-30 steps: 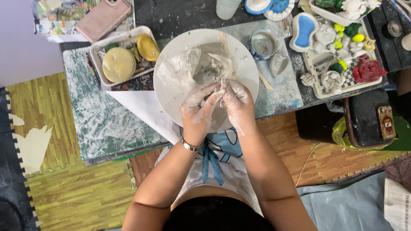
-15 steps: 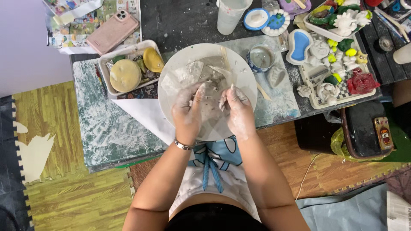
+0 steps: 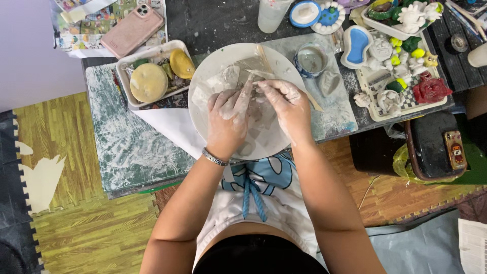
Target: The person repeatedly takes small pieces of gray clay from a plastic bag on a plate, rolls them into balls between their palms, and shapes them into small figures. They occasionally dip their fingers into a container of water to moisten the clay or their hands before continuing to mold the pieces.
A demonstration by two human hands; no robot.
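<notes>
Working the grey clay [image 3: 258, 109] evenly calls for light, steady finger pressure while the white round plate [image 3: 213, 66] stays flat on the worktop [image 3: 127, 147]. The left hand [image 3: 227, 122] is lying half-open, fingers pressing the clay at the plate's middle. The right hand [image 3: 286, 109] is curling over, pinching its far edge.

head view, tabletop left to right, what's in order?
Green cutting mat → tray of yellow sponges → left hand → right hand, both over the white round plate → small glass jar → blue-centred dish → red flower piece.
</notes>
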